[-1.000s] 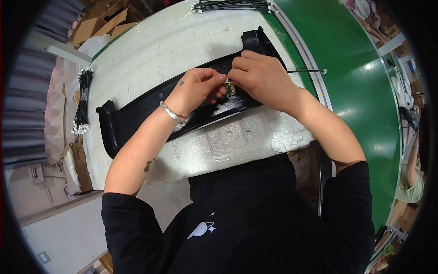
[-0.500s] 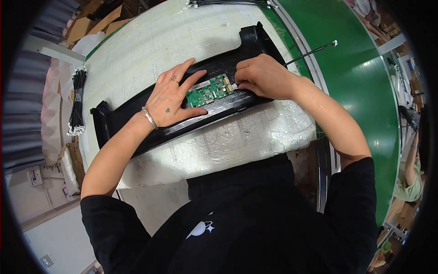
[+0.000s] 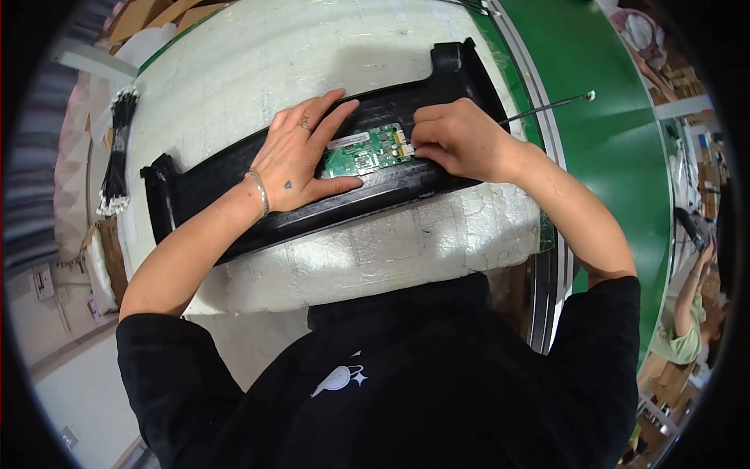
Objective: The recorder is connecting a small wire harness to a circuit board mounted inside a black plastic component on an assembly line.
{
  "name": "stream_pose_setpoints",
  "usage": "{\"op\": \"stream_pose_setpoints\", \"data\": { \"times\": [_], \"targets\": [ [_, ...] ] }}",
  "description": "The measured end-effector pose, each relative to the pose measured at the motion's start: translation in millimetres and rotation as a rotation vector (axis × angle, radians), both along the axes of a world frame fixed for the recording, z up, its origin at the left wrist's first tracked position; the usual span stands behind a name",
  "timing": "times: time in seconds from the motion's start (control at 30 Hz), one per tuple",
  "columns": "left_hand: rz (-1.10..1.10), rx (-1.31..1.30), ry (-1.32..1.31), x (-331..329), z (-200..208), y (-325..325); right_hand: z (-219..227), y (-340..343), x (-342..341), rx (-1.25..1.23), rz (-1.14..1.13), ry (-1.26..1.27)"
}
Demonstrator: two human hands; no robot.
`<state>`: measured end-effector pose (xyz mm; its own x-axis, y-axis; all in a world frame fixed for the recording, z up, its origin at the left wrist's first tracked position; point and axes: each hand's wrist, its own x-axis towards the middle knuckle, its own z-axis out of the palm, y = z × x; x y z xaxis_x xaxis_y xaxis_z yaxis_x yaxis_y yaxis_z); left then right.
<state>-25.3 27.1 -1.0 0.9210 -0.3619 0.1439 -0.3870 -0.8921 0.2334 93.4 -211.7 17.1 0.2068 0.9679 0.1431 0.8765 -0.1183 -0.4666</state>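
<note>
A green circuit board lies in a long black plastic housing. Over the board's left end rests my left hand, fingers and thumb spread along its two long sides. My right hand is pinched at the board's right end, at a row of white connectors. A black cable runs out behind the right hand, its free end carrying a small white plug. The cable's other end is hidden in the right hand, by the white connector at the fingertips.
Beneath the housing is a foam-topped, plastic-wrapped work surface. One bundle of black cables lies at its left edge, another at the far edge. A green conveyor belt with a metal rail runs along the right. Another person is at far right.
The view has shifted slightly, so the housing and both hands appear a little displaced. Both hands keep their places on the board, the right still pinched at the connectors.
</note>
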Motion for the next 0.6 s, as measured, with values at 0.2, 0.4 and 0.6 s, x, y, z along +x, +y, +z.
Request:
{"op": "stream_pose_setpoints", "data": {
  "times": [0.2, 0.4, 0.6],
  "targets": [
    [0.001, -0.034, 0.011, 2.5, -6.1, 4.2, 20.3, -3.7, -10.3, -0.037, -0.097, 0.008],
    [-0.032, -0.002, -0.075, 5.8, 38.3, -19.0, 0.1, -41.3, -39.5, 0.031, -0.095, -0.269],
    [-0.600, -0.432, -0.386, -50.1, 133.0, -112.3, -5.4, -79.3, -59.2, 0.346, -0.254, -0.555]
  ]
}}
